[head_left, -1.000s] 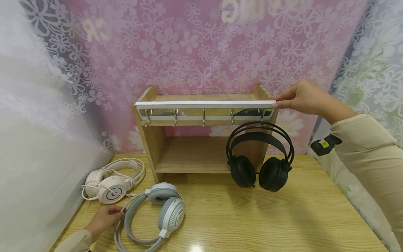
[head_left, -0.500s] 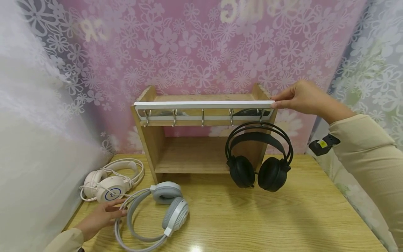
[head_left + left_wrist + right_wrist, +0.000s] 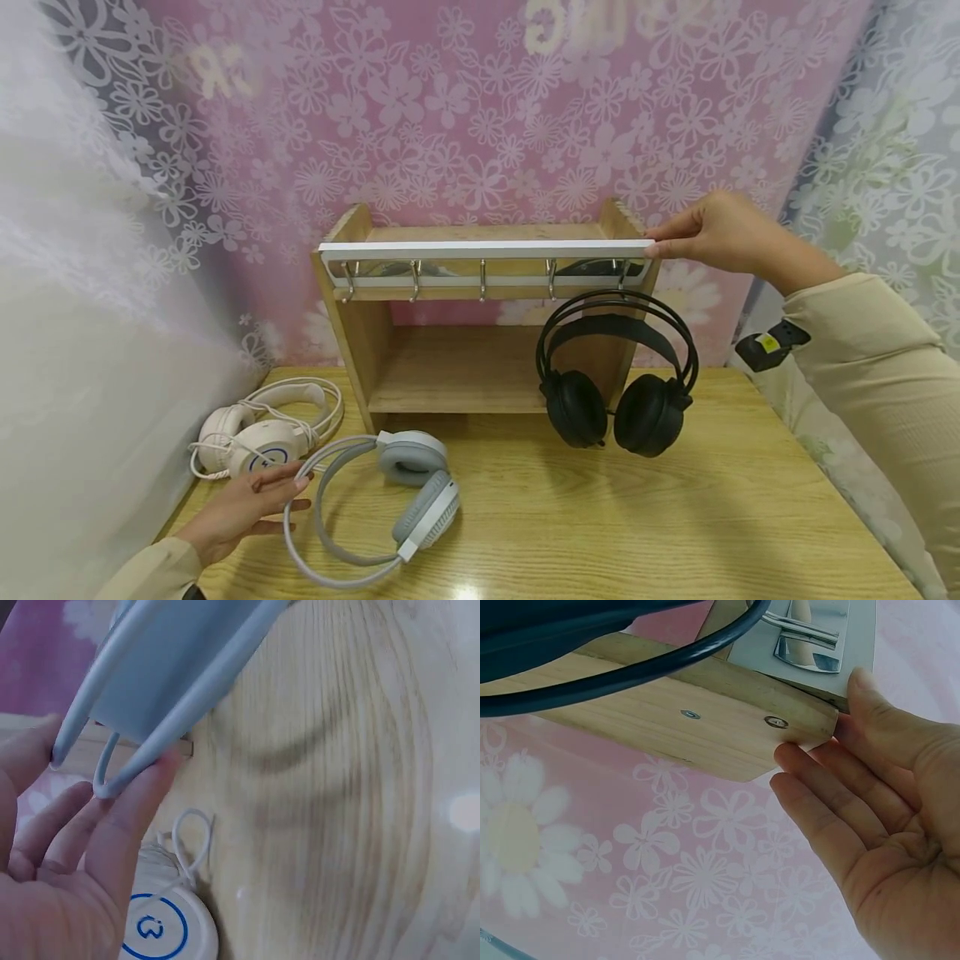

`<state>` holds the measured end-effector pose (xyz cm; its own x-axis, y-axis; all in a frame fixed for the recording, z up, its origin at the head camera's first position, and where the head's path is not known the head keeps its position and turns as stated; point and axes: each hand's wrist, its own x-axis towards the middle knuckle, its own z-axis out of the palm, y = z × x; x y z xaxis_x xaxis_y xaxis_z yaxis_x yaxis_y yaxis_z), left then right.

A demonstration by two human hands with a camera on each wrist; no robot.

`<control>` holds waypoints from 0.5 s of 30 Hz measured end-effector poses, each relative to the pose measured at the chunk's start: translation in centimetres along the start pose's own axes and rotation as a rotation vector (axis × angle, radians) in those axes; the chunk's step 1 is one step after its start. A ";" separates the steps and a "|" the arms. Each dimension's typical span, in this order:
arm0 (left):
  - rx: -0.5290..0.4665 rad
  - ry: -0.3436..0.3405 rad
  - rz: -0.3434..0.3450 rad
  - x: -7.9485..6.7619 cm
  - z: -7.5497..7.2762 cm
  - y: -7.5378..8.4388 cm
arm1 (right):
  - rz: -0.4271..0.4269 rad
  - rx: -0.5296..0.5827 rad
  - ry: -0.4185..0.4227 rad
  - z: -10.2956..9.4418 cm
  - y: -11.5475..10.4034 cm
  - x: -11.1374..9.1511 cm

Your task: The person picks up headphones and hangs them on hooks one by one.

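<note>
My left hand [image 3: 243, 510] holds a pair of white and grey headphones [image 3: 412, 458] by the thin double bows of the headband, thumb on one side and fingers on the other. In the left wrist view the headband [image 3: 172, 667] slants away above its own shadow on the table. At the upper right, my right hand [image 3: 731, 235] grips the end of a white hook rail [image 3: 483, 250] on a wooden shelf [image 3: 352, 350]. The right wrist view shows the thumb on the rail's corner and fingers against the wooden side panel [image 3: 705, 712]. Black headphones [image 3: 577, 408] hang from the rail's rightmost hook.
Cream headphones [image 3: 270, 437] with a wound cable lie at the table's left, just behind my left hand. Several metal hooks [image 3: 483, 279] line the rail. The shelf stands on the wooden table [image 3: 570, 533] before a pink flowered curtain [image 3: 480, 125]; a white cloth [image 3: 135, 350] borders the left.
My left hand has lifted the white and grey headphones and moved them slightly to the right and away from me. My right hand and the black headphones stay in place.
</note>
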<state>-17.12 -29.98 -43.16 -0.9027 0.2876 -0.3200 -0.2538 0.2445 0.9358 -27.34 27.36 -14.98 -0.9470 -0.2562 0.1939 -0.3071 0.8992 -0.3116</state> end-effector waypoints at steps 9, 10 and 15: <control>0.014 -0.077 0.081 -0.7 0.6 1.7 | 0.006 0.005 -0.001 0.0 0.0 -0.1; 0.012 -0.086 0.080 -0.7 0.6 1.8 | 0.006 0.005 -0.001 0.0 0.0 -0.1; -0.006 -0.091 0.038 -0.7 0.4 2.1 | 0.007 0.006 -0.005 0.0 -0.1 -0.1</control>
<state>-16.87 -29.32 -41.05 -0.8765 0.3793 -0.2964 -0.2228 0.2260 0.9483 -27.22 27.32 -14.98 -0.9497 -0.2515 0.1866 -0.3007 0.8988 -0.3190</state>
